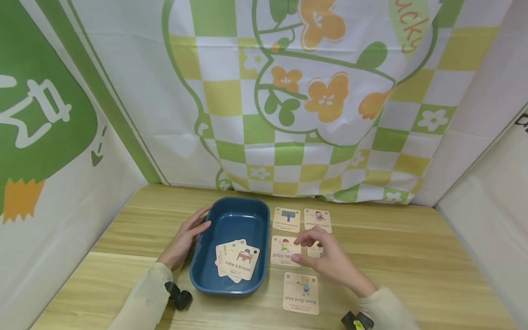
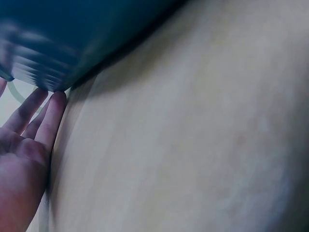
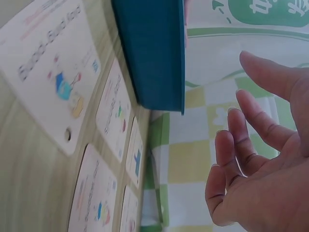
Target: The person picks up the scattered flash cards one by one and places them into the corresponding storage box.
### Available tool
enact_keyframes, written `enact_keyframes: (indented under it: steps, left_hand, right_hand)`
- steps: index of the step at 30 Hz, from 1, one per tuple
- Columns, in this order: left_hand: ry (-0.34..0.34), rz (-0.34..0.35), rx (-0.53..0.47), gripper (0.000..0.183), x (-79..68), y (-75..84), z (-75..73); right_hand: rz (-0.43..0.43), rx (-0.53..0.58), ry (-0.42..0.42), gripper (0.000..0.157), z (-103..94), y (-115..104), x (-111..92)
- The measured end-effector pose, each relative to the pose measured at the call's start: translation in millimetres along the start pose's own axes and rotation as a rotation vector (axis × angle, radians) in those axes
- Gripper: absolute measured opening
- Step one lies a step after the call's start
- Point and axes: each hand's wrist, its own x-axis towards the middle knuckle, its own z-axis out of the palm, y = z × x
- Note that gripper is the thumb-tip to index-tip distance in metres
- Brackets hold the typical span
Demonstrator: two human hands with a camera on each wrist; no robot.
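Note:
A blue tray (image 1: 198,270) holds a small overlapping pile of picture cards, the top one a "take a break" card (image 1: 238,263). At the tray's left side is my left hand (image 1: 185,240), its thumb at the rim and its straight fingers (image 2: 50,116) against the outer wall. My right hand (image 1: 330,256) hovers above the cards right of the tray, fingers loosely bent, thumb apart, holding nothing. Beneath it lie a "play tennis" card (image 1: 282,251) and another card (image 1: 315,251), both partly hidden. Nearer me is a "play ping-pong" card (image 1: 301,293).
Behind these, a blackboard card (image 1: 286,220) and a "play the violin" card (image 1: 317,219) lie on the wooden table (image 1: 396,256). A checked, flowered cloth (image 1: 288,156) hangs at the table's back edge. White walls (image 1: 491,183) stand on both sides.

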Motion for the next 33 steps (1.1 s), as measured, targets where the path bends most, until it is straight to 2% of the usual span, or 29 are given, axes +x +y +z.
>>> enact_keyframes:
  steps: [9, 21, 27, 33]
  left_hand:
    - [0.006, -0.006, -0.011, 0.058, -1.5, 1.0, 0.8]
    - [0.004, 0.003, 0.005, 0.058, -0.8, -0.1, -0.3]
    - [0.005, 0.011, 0.004, 0.058, 0.2, -1.2, -0.7]
    - [0.008, 0.006, 0.004, 0.058, 0.4, -1.6, -0.8]
  right_hand:
    - [-0.034, 0.010, 0.011, 0.026, -7.8, 11.2, -16.9]
    - [0.067, -0.028, -0.072, 0.034, -7.5, 27.1, -39.2]
    - [0.088, -0.092, -0.111, 0.041, -7.2, 28.6, -48.3]
    - [0.167, -0.215, -0.152, 0.058, -4.4, 31.2, -55.3]
